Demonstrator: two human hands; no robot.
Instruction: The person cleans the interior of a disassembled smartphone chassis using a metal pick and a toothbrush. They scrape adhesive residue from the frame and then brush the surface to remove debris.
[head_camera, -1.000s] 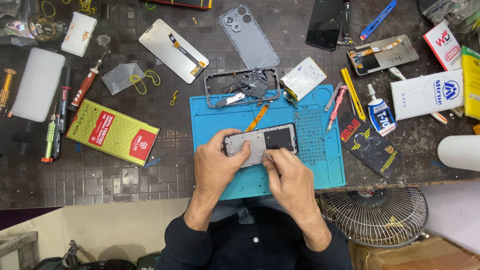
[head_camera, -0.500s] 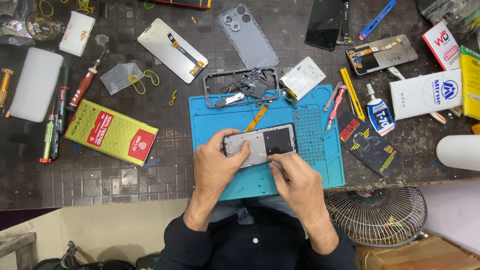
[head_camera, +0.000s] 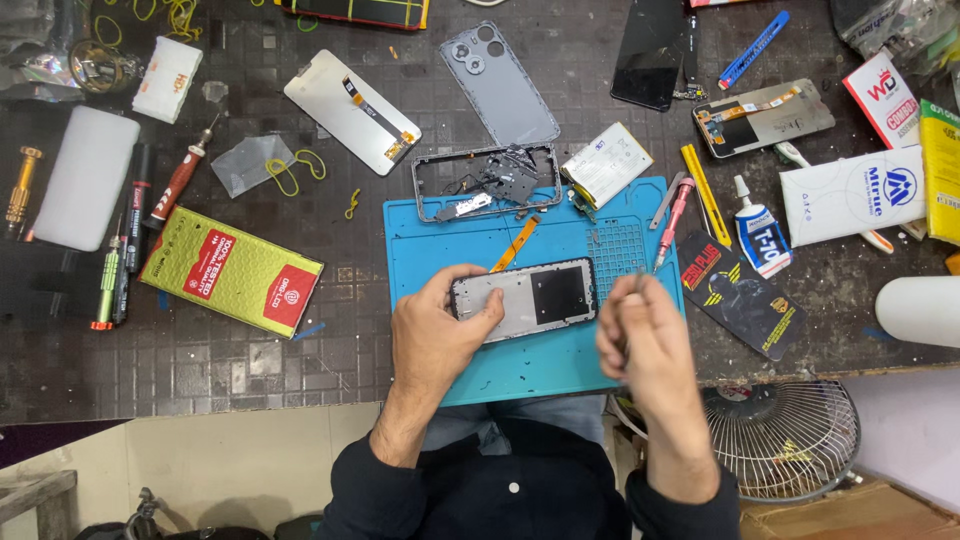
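Worktop: dark tiled worktop (head_camera: 250, 370) strewn with phone parts and tools, a blue repair mat (head_camera: 440, 240) at its front edge.
Phone: opened phone frame (head_camera: 525, 300) lies flat on the mat, an orange flex strip (head_camera: 515, 243) just above it.
Left hand: left hand (head_camera: 435, 335) grips the frame's left end, thumb over its face.
Right hand: right hand (head_camera: 645, 335) is lifted just right of the frame, fingers pinched on thin metal tweezers (head_camera: 641, 282).
Nearby: second stripped frame (head_camera: 487, 182), grey back cover (head_camera: 500, 85), battery (head_camera: 607, 165), glue tube (head_camera: 758, 235), green box (head_camera: 232, 270), fan (head_camera: 785, 440) below.
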